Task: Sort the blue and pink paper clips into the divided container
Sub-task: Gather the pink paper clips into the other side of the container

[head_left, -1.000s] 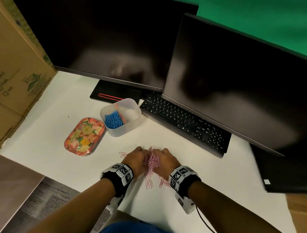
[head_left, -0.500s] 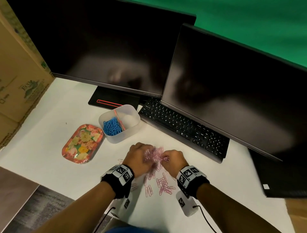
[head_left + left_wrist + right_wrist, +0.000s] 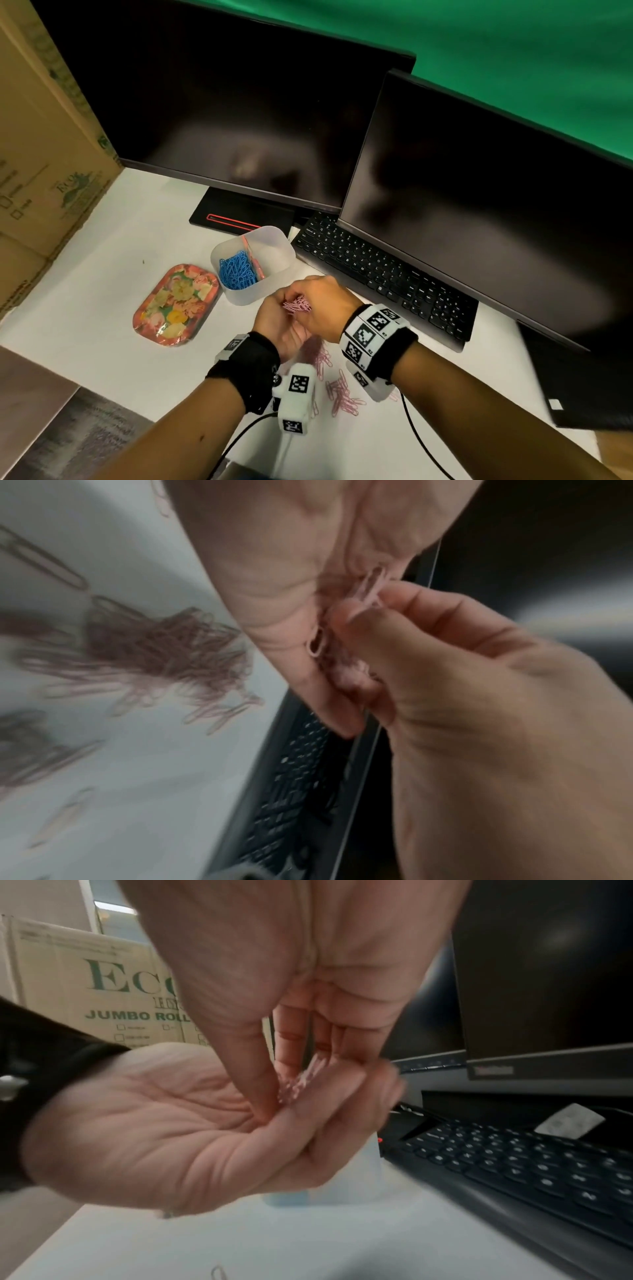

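Observation:
A translucent divided container (image 3: 274,246) stands in front of the left monitor. Its left compartment holds blue paper clips (image 3: 236,270); the right one looks bare. A bunch of pink paper clips (image 3: 297,305) is held between both hands, just off the container's near right corner and above the table. My left hand (image 3: 279,318) is cupped palm-up under the bunch, and my right hand (image 3: 318,298) pinches it from above. In the right wrist view the right hand's fingertips (image 3: 291,1069) press the clips (image 3: 301,1077) into the left hand (image 3: 154,1123). Loose pink clips (image 3: 342,394) lie on the table below.
A floral tray (image 3: 178,301) lies left of the container. A black keyboard (image 3: 376,274) and two dark monitors (image 3: 479,205) stand behind and to the right. A cardboard box (image 3: 41,154) walls the left side. The table's near edge (image 3: 102,383) is close to my forearms.
Both hands have risen from the table with a bunch of pink clips and moved towards the container. Several pink clips were left lying on the table.

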`<state>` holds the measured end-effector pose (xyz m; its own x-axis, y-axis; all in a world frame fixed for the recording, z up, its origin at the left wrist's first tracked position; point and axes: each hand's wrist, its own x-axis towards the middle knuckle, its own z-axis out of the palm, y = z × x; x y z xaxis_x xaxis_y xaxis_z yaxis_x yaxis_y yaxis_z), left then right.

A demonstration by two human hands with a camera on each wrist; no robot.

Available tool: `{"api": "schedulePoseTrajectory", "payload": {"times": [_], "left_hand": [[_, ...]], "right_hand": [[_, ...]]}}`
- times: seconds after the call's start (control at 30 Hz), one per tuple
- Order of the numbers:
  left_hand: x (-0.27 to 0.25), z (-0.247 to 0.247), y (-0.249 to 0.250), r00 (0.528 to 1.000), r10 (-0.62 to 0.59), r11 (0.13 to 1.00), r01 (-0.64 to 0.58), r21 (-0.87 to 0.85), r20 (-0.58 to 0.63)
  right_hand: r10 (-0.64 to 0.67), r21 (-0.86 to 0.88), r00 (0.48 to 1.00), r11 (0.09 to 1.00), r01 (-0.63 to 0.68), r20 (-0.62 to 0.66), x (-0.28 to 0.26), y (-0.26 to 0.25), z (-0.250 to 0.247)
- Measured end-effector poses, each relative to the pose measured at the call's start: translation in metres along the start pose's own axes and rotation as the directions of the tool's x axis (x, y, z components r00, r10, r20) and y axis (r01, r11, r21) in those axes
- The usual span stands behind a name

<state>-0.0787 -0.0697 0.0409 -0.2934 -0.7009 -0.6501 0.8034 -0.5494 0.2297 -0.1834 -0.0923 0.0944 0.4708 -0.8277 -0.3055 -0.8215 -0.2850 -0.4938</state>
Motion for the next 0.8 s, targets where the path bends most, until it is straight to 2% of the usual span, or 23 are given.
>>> {"api": "schedulePoseTrajectory", "payload": {"times": [0.1, 0.2, 0.27, 0.4, 0.5, 0.6, 0.63, 0.67, 0.7, 0.77, 0.8], "left_hand": [[0.005, 0.003, 0.023, 0.992, 0.112, 0.993, -0.113, -0.022, -0.050], [0.005, 0.015, 0.052, 0.978, 0.191, 0.976, -0.179, 0.127, -0.089], [0.008, 0.027, 0.068, 0.955, 0.267, 0.953, -0.242, 0.184, -0.131], [0.023, 0.044, 0.089, 0.922, 0.319, 0.924, -0.252, 0.287, -0.218], [0.036, 0.048, 0.094, 0.864, 0.375, 0.869, -0.200, 0.453, -0.336], [0.043, 0.055, 0.092, 0.873, 0.355, 0.836, -0.136, 0.532, -0.335], [0.046, 0.056, 0.092, 0.874, 0.368, 0.798, -0.122, 0.590, -0.317], [0.048, 0.057, 0.090, 0.869, 0.412, 0.712, -0.119, 0.692, -0.274], [0.048, 0.057, 0.086, 0.866, 0.458, 0.553, -0.100, 0.827, -0.202], [0.041, 0.052, 0.076, 0.873, 0.487, 0.091, -0.019, 0.996, -0.028], [0.037, 0.047, 0.068, 0.879, 0.475, -0.123, 0.027, 0.992, 0.035]], "right_hand": [[-0.048, 0.054, 0.993, 0.997, 0.054, -0.106, 0.001, -0.003, -0.011], [-0.043, 0.147, 0.970, 0.986, 0.081, -0.240, -0.002, 0.010, -0.021], [0.008, 0.184, 0.956, 0.982, 0.049, -0.295, -0.004, 0.029, -0.022], [0.198, 0.204, 0.960, 0.966, -0.157, -0.198, -0.013, 0.064, -0.011], [0.267, 0.177, 0.952, 0.955, -0.240, -0.150, -0.019, 0.081, 0.003], [0.306, 0.097, 0.949, 0.949, -0.299, -0.078, -0.019, 0.091, 0.016], [0.331, 0.073, 0.942, 0.942, -0.327, -0.056, -0.018, 0.093, 0.019], [0.354, 0.042, 0.935, 0.935, -0.353, -0.031, -0.018, 0.094, 0.023], [0.370, 0.003, 0.929, 0.929, -0.370, 0.001, -0.016, 0.094, 0.028], [0.378, -0.070, 0.923, 0.925, -0.373, 0.073, -0.014, 0.092, 0.040], [0.377, -0.086, 0.921, 0.925, -0.370, 0.100, -0.014, 0.090, 0.047]]}}
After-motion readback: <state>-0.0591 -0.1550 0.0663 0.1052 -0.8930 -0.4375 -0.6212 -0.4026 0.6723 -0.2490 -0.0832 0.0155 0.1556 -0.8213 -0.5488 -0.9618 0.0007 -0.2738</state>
